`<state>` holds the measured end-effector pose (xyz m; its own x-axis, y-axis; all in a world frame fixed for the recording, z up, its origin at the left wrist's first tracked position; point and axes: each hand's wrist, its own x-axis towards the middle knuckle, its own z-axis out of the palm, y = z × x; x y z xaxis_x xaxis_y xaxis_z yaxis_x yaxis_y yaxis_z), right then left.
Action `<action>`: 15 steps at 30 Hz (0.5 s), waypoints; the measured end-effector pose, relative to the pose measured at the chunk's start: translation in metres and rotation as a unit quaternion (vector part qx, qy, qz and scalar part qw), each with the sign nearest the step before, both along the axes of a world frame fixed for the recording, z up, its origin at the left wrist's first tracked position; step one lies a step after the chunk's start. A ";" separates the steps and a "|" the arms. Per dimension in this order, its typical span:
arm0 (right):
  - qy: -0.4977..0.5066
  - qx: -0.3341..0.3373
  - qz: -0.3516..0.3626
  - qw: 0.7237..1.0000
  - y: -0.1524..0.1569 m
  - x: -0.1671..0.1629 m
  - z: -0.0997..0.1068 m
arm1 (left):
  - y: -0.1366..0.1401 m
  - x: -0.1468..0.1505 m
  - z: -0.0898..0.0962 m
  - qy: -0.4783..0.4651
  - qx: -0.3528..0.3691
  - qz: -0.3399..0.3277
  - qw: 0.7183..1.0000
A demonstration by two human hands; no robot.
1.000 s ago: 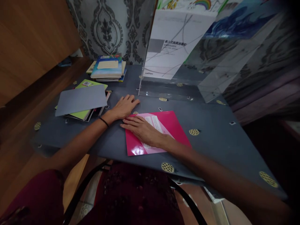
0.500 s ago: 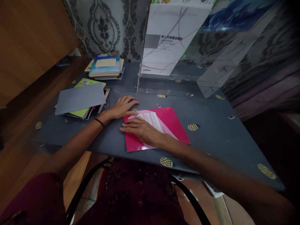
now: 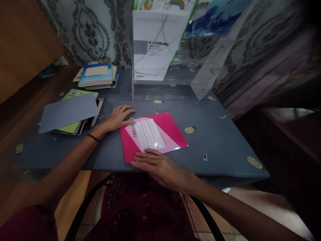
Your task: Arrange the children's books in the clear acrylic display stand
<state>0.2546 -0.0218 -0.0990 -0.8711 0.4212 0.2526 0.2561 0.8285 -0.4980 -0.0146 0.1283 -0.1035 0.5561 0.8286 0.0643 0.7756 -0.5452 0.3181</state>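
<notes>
A thin pink booklet (image 3: 172,129) lies flat on the grey patterned table, with white text panels on its cover. My left hand (image 3: 117,118) rests at its upper left corner, fingers spread on the tablecloth and the thumb on the booklet's edge. Across the booklet's lower edge lies my right hand (image 3: 157,165), its fingers stretched out flat toward the lower left corner. Neither hand has its fingers wrapped round anything.
To the left, a grey sheet (image 3: 70,112) tops a stack with a green book (image 3: 67,128). Behind it sits a pile of books (image 3: 96,75). A clear acrylic rack (image 3: 180,88) holding a white booklet (image 3: 150,47) stands at the back. The table edge (image 3: 220,175) runs near my lap.
My right hand has slid from the middle of the booklet down to its lower edge, uncovering the text panels. My left hand stays at the upper left corner. The whole view has shifted.
</notes>
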 end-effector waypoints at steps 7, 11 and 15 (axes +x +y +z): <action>0.039 0.054 -0.222 0.973 -0.002 0.071 -0.012 | -0.001 0.001 0.001 -0.002 0.000 0.004 1.000; 0.045 0.083 -0.291 0.952 -0.003 0.097 -0.019 | -0.010 0.007 0.009 0.013 0.021 0.022 0.999; 0.057 0.116 -0.301 0.945 0.000 0.098 -0.018 | -0.029 0.019 0.022 0.081 0.046 0.038 0.995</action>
<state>0.3523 -0.0221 -0.1168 -0.4520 0.7538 0.4768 0.6714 0.6395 -0.3745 0.0045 0.0988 -0.0818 0.5018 0.8631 0.0573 0.8525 -0.5046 0.1367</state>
